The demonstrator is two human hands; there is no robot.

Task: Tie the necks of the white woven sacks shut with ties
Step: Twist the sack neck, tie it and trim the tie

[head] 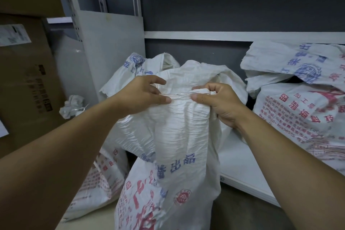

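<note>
Printed sacks [298, 102] crowd the gripped sack [179, 129]; cardboard boxes [24, 80] stand left.

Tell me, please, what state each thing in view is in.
White woven printed sack in front: upright, neck bunched, not yet tied.
Thin tan string tie: lies across that neck.
Left hand: pinches the tie.
Right hand: grips the bunched neck.
White woven sack on the right shelf: top flopped over, no tie visible.

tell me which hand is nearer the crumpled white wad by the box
Left. The left hand pinches the sack neck right of the wad; the right hand grips it farther right.
</note>
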